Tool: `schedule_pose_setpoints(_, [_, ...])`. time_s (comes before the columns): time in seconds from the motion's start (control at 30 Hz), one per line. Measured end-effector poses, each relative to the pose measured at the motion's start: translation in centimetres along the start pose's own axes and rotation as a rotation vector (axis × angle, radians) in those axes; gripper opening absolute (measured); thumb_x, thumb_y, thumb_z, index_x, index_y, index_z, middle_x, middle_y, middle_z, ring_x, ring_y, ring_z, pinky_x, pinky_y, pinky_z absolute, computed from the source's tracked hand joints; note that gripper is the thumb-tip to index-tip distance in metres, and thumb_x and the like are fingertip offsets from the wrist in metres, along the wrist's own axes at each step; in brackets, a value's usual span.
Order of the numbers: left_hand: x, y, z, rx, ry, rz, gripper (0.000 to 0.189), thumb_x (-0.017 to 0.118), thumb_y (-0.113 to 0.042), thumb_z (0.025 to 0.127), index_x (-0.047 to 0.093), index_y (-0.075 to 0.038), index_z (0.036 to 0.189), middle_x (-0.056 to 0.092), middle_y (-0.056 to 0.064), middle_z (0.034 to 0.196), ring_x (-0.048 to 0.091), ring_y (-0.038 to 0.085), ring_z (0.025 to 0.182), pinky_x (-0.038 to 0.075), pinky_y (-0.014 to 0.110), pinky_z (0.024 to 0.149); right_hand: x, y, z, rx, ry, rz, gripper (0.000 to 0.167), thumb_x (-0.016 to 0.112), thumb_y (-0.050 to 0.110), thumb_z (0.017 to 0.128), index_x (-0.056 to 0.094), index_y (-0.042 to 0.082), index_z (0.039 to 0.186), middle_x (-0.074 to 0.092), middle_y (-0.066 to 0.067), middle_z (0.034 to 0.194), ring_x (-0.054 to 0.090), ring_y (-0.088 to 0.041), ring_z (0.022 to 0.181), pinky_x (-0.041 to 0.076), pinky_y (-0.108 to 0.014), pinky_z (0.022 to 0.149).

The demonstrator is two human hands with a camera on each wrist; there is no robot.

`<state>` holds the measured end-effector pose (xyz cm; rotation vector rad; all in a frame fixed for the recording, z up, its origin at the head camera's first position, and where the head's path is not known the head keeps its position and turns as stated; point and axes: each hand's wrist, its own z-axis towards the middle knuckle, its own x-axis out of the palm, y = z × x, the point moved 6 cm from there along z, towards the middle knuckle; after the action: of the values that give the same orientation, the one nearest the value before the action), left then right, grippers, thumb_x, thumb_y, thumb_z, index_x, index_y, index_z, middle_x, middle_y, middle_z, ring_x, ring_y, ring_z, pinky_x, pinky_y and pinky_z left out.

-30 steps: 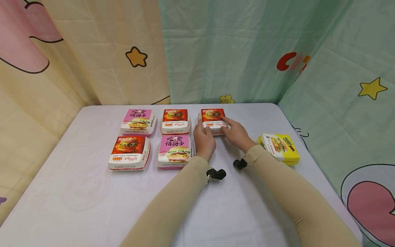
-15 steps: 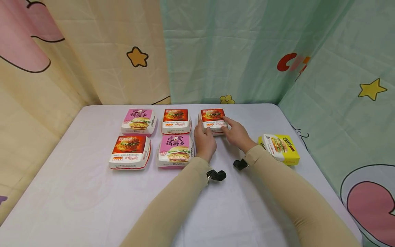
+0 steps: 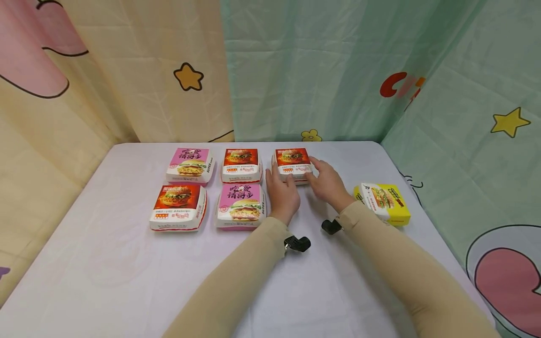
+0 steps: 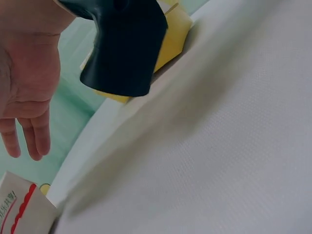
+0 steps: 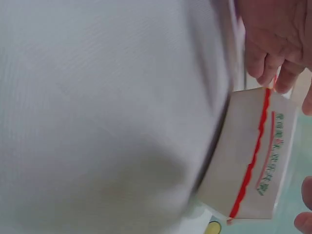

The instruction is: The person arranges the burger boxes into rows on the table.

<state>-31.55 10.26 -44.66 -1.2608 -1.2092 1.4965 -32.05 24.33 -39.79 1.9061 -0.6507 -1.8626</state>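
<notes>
A red and white burger box (image 3: 292, 164) sits at the back of the table, between my two hands. My left hand (image 3: 284, 197) is at its left front corner with the fingers extended. My right hand (image 3: 328, 184) is beside its right side, fingers loosely straight. In the left wrist view, straight fingers (image 4: 41, 134) show a gap from the white box (image 4: 24, 209) with a red scalloped line. The right wrist view has fingertips right at one end of the burger box (image 5: 253, 151), and other fingertips at the right edge stand off from it.
To the left are two more red and white boxes (image 3: 241, 165) (image 3: 178, 209) and two pink ones (image 3: 191, 165) (image 3: 241, 206). A yellow and white box (image 3: 382, 203) lies at the right. Curtains (image 3: 296, 70) hang behind the white-covered table (image 3: 127, 281).
Both hands have loosened from the red and white box and spread slightly away from it. The left hand has drawn a little toward the front right. The boxes stay in place.
</notes>
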Motion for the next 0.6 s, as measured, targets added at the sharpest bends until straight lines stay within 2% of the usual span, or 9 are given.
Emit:
schedule_pose_setpoints(0.03, [0.0, -0.3, -0.1, 0.018, -0.002, 0.002, 0.068, 0.052, -0.027, 0.111, 0.019, -0.015, 0.169, 0.008, 0.018, 0.177, 0.015, 0.036, 0.164, 0.02, 0.052, 0.132, -0.3, 0.2, -0.2, -0.009, -0.013, -0.008, 0.065, 0.057, 0.028, 0.108, 0.031, 0.016, 0.167, 0.037, -0.02, 0.169, 0.033, -0.038, 0.158, 0.031, -0.057, 0.127])
schedule_pose_setpoints(0.2, [-0.1, -2.1, -1.1, 0.119, 0.013, -0.01, 0.067, 0.054, -0.025, 0.11, 0.022, -0.012, 0.168, 0.005, 0.017, 0.177, 0.015, 0.036, 0.163, 0.025, 0.053, 0.13, -2.2, 0.8, -1.6, -0.062, -0.068, -0.026, 0.066, 0.059, 0.025, 0.108, 0.032, 0.014, 0.166, 0.034, -0.022, 0.169, 0.032, -0.04, 0.158, 0.031, -0.059, 0.126])
schedule_pose_setpoints(0.4, [0.2, -4.3, -2.6, 0.268, 0.077, -0.008, 0.067, 0.056, -0.022, 0.109, 0.025, -0.01, 0.167, 0.01, 0.017, 0.176, 0.017, 0.034, 0.163, 0.03, 0.053, 0.128, -5.7, 0.5, -3.9, -0.093, -0.122, -0.043, 0.063, 0.059, 0.022, 0.108, 0.035, 0.011, 0.165, 0.031, -0.025, 0.17, 0.032, -0.043, 0.157, 0.029, -0.063, 0.125])
schedule_pose_setpoints(0.47, [0.4, -4.8, -3.1, 0.294, 0.109, -0.009, 0.068, 0.057, -0.025, 0.109, 0.025, -0.012, 0.167, 0.014, 0.016, 0.175, 0.019, 0.033, 0.162, 0.031, 0.052, 0.128, -7.0, -0.2, -4.6, -0.092, -0.128, -0.057, 0.061, 0.058, 0.021, 0.108, 0.036, 0.01, 0.164, 0.031, -0.025, 0.169, 0.032, -0.045, 0.156, 0.029, -0.064, 0.125])
schedule_pose_setpoints(0.6, [0.9, -5.3, -3.9, 0.296, 0.18, -0.002, 0.069, 0.057, -0.03, 0.109, 0.024, -0.017, 0.168, 0.017, 0.011, 0.176, 0.022, 0.028, 0.163, 0.031, 0.05, 0.128, -9.2, -2.7, -5.4, -0.077, -0.099, -0.112, 0.06, 0.056, 0.02, 0.109, 0.035, 0.006, 0.164, 0.03, -0.028, 0.168, 0.034, -0.05, 0.153, 0.029, -0.067, 0.123])
